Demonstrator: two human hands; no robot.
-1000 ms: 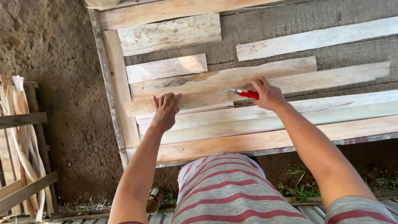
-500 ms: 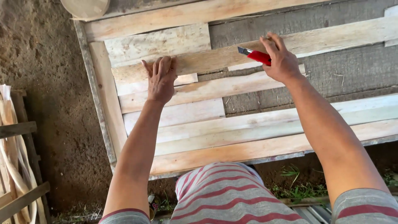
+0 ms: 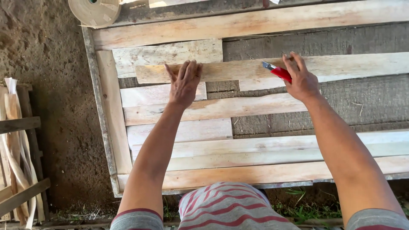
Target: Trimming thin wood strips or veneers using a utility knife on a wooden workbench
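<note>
Left hand [image 3: 184, 83] lay flat, fingers spread and open, palm pressing down on a thin wood strip [image 3: 221, 70] that ran crosswise over the upper part of the slatted surface [image 3: 113, 127]; it gripped nothing, just pinned the strip. Right hand [image 3: 300, 79] was closed around a red-handled utility knife [image 3: 277, 71], blade end pointing left toward the left hand, tip at or just above the strip's top face — contact could not be told. The strip sat near the far edge of the surface, its left end close to the far-left corner, overlapping a wider pale board [image 3: 166, 55] and bridging the dark gap to the right. Judgement: the strip looked light, thin and dry, stiff along its length but likely to flex or split along the grain if loaded mid-span over the gap; the rough sawn face gave decent friction, so a flat palm was probably enough to stop it sliding. Best hold looked like pressing it where boards supported it from below, hand kept clear of the blade line. A roll of pale tape or veneer [image 3: 94, 10] sat past the far-left corner; loose slats [image 3: 17, 140] leaned beyond the left edge on the dirt floor [image 3: 51, 64].
</note>
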